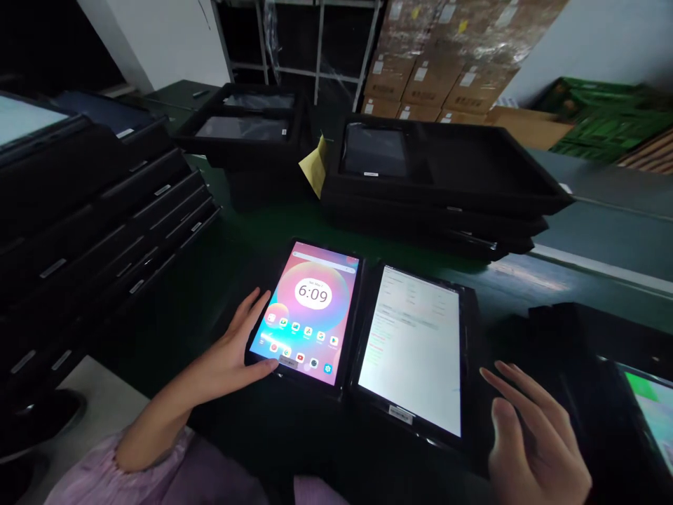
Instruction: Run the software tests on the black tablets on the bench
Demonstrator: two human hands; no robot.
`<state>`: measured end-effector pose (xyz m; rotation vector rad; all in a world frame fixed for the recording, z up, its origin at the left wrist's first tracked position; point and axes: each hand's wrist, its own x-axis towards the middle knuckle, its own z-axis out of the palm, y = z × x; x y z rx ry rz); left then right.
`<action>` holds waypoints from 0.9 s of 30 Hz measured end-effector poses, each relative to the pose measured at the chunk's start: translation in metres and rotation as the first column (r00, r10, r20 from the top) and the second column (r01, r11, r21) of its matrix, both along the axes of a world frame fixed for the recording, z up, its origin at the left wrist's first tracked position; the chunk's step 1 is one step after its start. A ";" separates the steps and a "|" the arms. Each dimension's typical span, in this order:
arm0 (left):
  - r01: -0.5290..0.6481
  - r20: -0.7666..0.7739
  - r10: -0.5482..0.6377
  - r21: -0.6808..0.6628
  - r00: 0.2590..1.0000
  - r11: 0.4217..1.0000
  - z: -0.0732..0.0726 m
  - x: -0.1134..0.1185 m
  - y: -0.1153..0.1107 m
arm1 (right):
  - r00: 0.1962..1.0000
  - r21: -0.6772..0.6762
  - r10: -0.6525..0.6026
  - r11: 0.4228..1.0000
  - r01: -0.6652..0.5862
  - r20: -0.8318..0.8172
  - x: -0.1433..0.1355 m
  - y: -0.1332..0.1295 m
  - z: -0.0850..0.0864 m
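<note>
A tablet (311, 312) shows a colourful home screen with the clock at 6:09. My left hand (239, 354) grips its lower left corner, thumb on the bottom bezel near a small label and fingers along the left edge. Beside it on the right lies a second tablet (415, 347), lit with a white page of small text lines, a label on its lower bezel. My right hand (539, 435) is to the right of that tablet, apart from it, fingers spread and nothing in them.
Black trays (488, 158) are stacked behind, one holding a dark tablet (374, 149); another tray stack (236, 144) stands left of them. A yellow paper (315, 167) sticks out between. Stacked tablets in black holders (105, 231) fill the left. Another lit tablet (652, 407) lies far right.
</note>
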<state>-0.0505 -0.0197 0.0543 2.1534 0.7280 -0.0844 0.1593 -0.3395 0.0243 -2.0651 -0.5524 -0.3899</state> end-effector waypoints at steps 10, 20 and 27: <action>-0.133 -0.085 0.145 0.136 0.986 0.982 -0.001 0.039 -0.010 | 0.992 0.092 -0.108 0.989 0.114 -0.064 0.006 0.000 -0.011; -0.173 0.041 0.169 0.133 0.985 0.976 -0.012 0.036 -0.003 | 0.988 0.104 -0.094 0.989 0.107 -0.120 0.008 -0.001 -0.011; -0.141 -0.030 0.142 0.047 0.989 0.989 0.003 0.030 -0.005 | 0.985 0.090 -0.112 0.988 0.124 -0.129 0.009 -0.001 -0.011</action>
